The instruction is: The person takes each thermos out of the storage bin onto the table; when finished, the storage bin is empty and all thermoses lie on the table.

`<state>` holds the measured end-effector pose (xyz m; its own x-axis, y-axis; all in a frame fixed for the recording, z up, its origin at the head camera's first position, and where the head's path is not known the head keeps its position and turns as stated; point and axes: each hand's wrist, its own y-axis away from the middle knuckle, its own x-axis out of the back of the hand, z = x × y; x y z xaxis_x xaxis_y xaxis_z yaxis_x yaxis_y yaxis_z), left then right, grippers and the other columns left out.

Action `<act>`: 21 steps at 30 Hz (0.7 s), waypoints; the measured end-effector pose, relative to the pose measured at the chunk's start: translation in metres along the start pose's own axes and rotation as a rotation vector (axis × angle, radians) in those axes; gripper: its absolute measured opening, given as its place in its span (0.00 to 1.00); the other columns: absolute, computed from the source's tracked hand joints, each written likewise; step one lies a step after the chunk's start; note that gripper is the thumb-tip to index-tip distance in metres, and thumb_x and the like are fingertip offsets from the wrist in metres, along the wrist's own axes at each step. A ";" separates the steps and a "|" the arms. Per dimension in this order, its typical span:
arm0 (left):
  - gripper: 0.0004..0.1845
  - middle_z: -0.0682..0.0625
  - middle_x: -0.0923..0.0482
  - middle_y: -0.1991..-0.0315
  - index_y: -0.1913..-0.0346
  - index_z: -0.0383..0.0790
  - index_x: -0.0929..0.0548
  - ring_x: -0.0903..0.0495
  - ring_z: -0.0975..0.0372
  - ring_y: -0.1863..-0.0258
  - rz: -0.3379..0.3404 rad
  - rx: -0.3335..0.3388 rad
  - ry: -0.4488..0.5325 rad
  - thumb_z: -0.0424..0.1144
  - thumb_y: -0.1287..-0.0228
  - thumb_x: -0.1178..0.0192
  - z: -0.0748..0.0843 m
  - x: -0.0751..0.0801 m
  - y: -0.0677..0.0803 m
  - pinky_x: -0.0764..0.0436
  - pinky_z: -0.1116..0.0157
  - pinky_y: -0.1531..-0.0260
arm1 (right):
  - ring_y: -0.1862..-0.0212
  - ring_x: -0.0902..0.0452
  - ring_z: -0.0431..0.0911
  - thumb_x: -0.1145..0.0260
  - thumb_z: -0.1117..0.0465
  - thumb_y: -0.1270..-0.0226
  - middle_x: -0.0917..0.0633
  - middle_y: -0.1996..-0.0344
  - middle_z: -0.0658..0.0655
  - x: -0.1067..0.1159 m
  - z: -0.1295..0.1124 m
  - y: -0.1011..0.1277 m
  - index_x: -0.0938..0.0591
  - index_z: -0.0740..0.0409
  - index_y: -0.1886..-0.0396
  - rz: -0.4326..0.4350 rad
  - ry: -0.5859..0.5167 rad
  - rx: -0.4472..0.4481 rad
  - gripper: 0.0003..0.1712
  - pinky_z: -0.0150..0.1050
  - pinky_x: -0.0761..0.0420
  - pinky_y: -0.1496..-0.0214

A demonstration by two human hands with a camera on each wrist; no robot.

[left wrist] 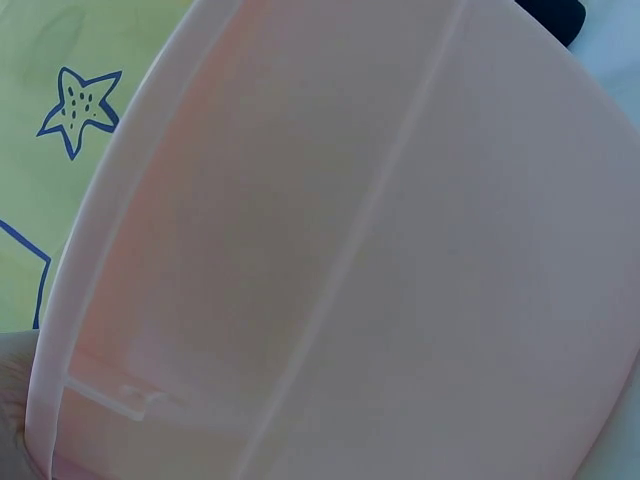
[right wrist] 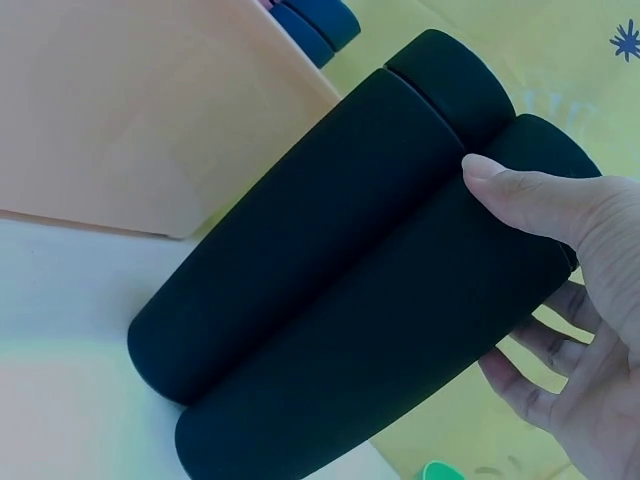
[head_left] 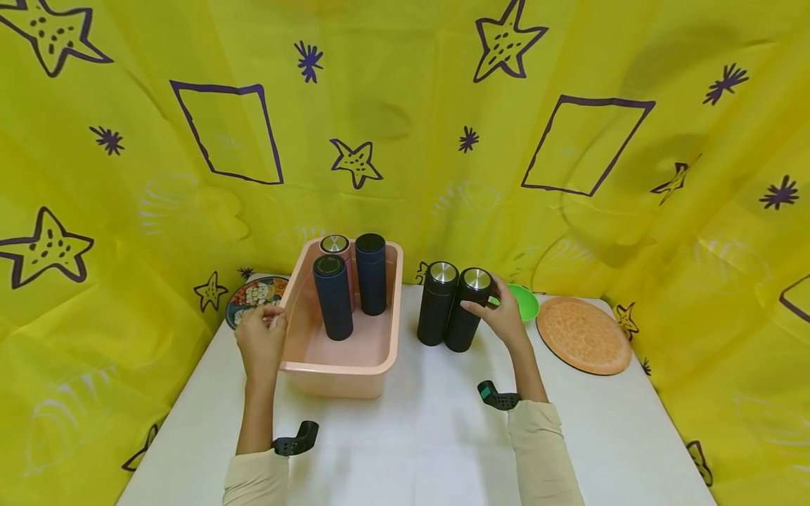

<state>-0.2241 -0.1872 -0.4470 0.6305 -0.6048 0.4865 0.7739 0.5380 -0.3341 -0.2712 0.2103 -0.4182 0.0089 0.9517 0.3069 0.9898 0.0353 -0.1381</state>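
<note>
A white table point(head_left: 436, 436) is backed by a yellow star-printed curtain point(head_left: 418, 105). A pink bin point(head_left: 342, 368) is pinched at its rim by the left hand point(head_left: 262, 341); right of the bin, beyond a matching bottle point(head_left: 435, 313), a black bottle point(head_left: 464, 327) is clasped by the right hand point(head_left: 503, 316).

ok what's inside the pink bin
The bin holds a front blue bottle, a rear blue bottle and a pink bottle. The front one covers most of the pink one's body; the bin's floor right behind the bottles can't be seen.
</note>
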 end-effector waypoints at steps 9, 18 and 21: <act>0.08 0.34 0.23 0.64 0.62 0.28 0.15 0.24 0.44 0.62 0.003 -0.001 0.005 0.30 0.40 0.39 0.000 0.001 0.000 0.26 0.50 0.60 | 0.34 0.35 0.64 0.29 0.66 0.42 0.30 0.35 0.71 -0.001 0.001 0.001 0.39 0.66 0.28 -0.013 0.007 0.007 0.44 0.60 0.33 0.33; 0.07 0.34 0.24 0.65 0.63 0.28 0.15 0.24 0.44 0.63 0.010 -0.006 0.014 0.30 0.40 0.38 0.000 0.001 0.000 0.26 0.48 0.60 | 0.31 0.38 0.64 0.30 0.66 0.40 0.33 0.32 0.70 -0.001 0.002 0.001 0.41 0.66 0.27 -0.012 0.010 -0.002 0.44 0.60 0.35 0.31; 0.07 0.34 0.24 0.66 0.63 0.28 0.15 0.25 0.44 0.63 0.010 -0.018 0.014 0.29 0.40 0.38 0.000 0.001 0.000 0.26 0.48 0.60 | 0.32 0.38 0.64 0.30 0.66 0.40 0.33 0.33 0.70 -0.001 0.007 -0.002 0.42 0.66 0.27 -0.009 0.012 -0.003 0.45 0.60 0.35 0.32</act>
<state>-0.2239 -0.1881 -0.4467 0.6390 -0.6076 0.4717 0.7683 0.5338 -0.3531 -0.2743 0.2111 -0.4251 0.0012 0.9477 0.3191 0.9902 0.0433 -0.1325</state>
